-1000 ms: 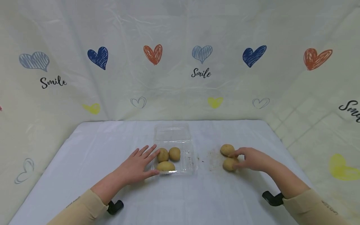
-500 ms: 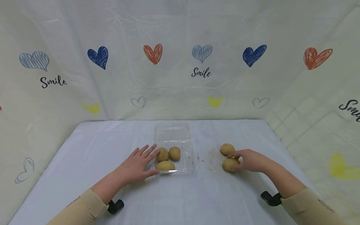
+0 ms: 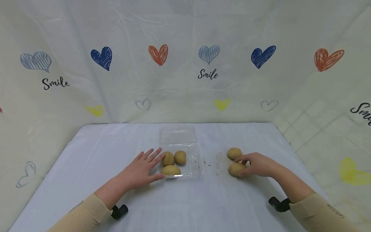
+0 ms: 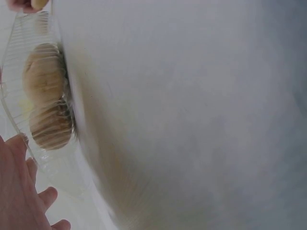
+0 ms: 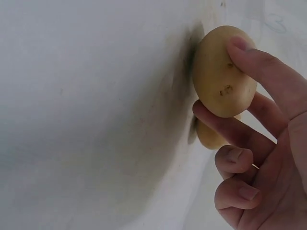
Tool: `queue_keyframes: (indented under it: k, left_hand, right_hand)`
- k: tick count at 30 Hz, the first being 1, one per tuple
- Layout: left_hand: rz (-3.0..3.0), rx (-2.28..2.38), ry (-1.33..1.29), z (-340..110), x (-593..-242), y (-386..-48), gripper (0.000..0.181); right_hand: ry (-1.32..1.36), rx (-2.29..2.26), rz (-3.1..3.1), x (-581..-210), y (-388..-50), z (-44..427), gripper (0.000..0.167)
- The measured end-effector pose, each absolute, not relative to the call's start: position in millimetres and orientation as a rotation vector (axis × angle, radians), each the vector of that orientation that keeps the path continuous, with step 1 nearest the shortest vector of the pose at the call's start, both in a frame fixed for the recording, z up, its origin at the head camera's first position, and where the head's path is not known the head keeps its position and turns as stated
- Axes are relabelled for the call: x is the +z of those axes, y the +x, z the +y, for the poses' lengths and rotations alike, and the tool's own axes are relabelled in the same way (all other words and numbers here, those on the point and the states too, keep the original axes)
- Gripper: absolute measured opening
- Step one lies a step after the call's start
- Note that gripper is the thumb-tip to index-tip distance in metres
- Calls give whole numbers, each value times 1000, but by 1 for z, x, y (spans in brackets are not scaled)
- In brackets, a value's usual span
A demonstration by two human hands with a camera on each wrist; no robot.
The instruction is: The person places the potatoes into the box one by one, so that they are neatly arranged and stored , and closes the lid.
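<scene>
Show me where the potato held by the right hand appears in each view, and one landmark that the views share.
Head: right of centre, below mid-height, the potato pinched by the right hand.
Left wrist: top edge near the left corner, apparently the potato, cut off.
Right wrist: upper right, the potato.
Shared landmark: white tablecloth.

Booth-like place, heart-printed sheeting [image 3: 179, 22] on three sides, white-covered table [image 3: 197, 206]
</scene>
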State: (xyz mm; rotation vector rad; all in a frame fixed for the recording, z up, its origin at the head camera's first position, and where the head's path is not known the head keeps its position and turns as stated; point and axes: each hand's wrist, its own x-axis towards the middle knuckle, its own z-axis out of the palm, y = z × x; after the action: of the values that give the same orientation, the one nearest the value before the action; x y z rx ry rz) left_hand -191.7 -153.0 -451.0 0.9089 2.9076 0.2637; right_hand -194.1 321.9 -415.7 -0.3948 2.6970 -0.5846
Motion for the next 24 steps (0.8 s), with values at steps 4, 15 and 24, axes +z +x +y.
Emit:
queue_keyframes:
  k: [4, 15, 24]
  left_hand:
    - [2901, 262, 922, -152, -446, -191, 87]
    - [2911, 224, 935, -149, -440, -190, 84]
    - [2913, 219, 943, -150, -444, -190, 86]
  right_hand:
    - [-390, -629, 2694, -410, -195, 317, 55]
    - [-464, -670, 2711, -394, -207, 291, 53]
    - [-524, -714, 2687, -387, -219, 249, 46]
